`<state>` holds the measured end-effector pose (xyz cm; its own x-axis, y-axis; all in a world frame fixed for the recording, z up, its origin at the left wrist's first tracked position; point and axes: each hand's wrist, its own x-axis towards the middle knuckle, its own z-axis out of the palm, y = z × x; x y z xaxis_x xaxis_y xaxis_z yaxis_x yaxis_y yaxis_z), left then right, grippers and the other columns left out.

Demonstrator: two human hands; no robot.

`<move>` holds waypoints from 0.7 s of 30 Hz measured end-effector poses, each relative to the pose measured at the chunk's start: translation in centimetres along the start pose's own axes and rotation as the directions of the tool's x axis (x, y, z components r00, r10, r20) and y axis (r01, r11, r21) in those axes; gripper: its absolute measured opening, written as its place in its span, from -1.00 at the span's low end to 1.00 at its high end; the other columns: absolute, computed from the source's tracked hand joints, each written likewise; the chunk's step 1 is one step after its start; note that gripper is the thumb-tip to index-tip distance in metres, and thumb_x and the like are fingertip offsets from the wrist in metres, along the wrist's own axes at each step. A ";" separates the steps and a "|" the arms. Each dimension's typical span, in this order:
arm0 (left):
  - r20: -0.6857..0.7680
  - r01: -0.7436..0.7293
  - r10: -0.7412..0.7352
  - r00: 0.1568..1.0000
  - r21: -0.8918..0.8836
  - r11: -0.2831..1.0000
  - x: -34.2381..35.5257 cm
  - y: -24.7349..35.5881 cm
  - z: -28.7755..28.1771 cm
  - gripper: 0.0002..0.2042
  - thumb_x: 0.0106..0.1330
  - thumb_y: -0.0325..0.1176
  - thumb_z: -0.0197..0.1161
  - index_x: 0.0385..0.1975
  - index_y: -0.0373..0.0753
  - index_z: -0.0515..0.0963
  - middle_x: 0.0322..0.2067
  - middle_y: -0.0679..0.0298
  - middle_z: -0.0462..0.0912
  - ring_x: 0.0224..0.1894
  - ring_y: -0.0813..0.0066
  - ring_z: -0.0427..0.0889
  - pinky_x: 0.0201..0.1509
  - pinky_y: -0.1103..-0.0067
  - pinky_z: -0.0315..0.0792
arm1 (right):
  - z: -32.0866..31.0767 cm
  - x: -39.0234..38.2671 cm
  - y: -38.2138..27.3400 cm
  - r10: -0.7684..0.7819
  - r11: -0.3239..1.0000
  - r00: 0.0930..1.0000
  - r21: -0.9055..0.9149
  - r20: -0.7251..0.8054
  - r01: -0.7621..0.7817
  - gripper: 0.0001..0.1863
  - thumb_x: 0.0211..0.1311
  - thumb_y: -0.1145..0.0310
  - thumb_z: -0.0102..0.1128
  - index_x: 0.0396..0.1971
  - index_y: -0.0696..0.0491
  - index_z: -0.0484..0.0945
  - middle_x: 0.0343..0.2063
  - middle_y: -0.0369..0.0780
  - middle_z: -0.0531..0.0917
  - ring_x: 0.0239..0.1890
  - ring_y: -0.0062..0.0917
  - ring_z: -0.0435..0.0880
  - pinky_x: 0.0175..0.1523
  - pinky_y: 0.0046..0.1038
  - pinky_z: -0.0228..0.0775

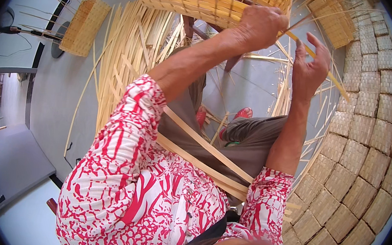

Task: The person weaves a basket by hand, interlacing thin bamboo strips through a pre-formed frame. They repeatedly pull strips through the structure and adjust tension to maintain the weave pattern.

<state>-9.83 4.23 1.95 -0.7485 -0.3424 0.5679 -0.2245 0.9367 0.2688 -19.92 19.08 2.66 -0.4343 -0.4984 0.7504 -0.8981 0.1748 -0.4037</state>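
Observation:
A yellow woven bamboo basket (188, 1) with upright slats lies across the top of the view. My left hand (264, 27) is closed at its right corner, and a flat bamboo strip (339, 84) comes out beside the fist. Its fingertips are partly hidden behind the knuckles. My right hand (310, 67) is raised a little to the right, thumb and fingers apart. The strip passes between thumb and fingers and shows again beyond the hand. Two pale bamboo strips (208, 145) lie across my lap.
Loose bamboo strips (124, 63) cover the floor at left. A finished-looking woven box (85, 27) with splayed ends stands further left, another woven basket (333, 22) at upper right. Rows of stacked woven pieces (362, 134) line the right side. A wooden stool leg (232, 62) shows below the basket.

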 end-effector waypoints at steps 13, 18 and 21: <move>0.001 -0.171 0.174 0.985 -0.178 0.969 -6.0 -4.3 -5.8 -0.88 0.29 -0.31 0.29 -0.28 -0.17 0.66 -0.32 0.22 0.70 -0.29 0.16 0.72 -0.23 0.29 0.57 | 2.0 -0.9 -3.4 -0.077 0.985 0.884 0.170 0.461 -0.003 -0.80 0.35 0.15 0.26 -0.27 -0.03 0.65 -0.46 -0.17 0.72 -0.39 -0.17 0.72 -0.31 -0.22 0.51; 0.032 -0.259 0.291 0.956 -0.371 0.892 -5.8 -4.6 -6.7 -0.97 0.27 -0.47 0.27 -0.36 -0.25 0.58 -0.41 0.14 0.60 -0.35 0.10 0.65 -0.30 0.33 0.53 | 1.9 -0.8 -2.6 -0.255 0.966 0.887 0.149 0.385 0.213 -0.80 0.37 0.15 0.24 -0.28 -0.03 0.63 -0.43 -0.16 0.70 -0.35 -0.15 0.72 -0.32 -0.18 0.50; 0.073 -0.306 0.356 0.931 -0.372 0.876 -6.0 -3.4 -7.5 -0.97 0.24 -0.47 0.29 -0.36 -0.24 0.62 -0.40 0.15 0.63 -0.33 0.13 0.67 -0.28 0.36 0.56 | 0.8 -0.7 -1.5 -0.275 0.958 0.859 0.052 0.431 0.280 -0.76 0.32 0.09 0.29 -0.26 -0.05 0.67 -0.34 -0.21 0.71 -0.29 -0.22 0.70 -0.26 -0.26 0.49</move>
<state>0.09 2.57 3.44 -0.8228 0.0203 0.5680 0.2647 0.8981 0.3513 -18.19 18.44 2.32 -0.0961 -0.8426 0.5299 -0.9788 -0.0167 -0.2041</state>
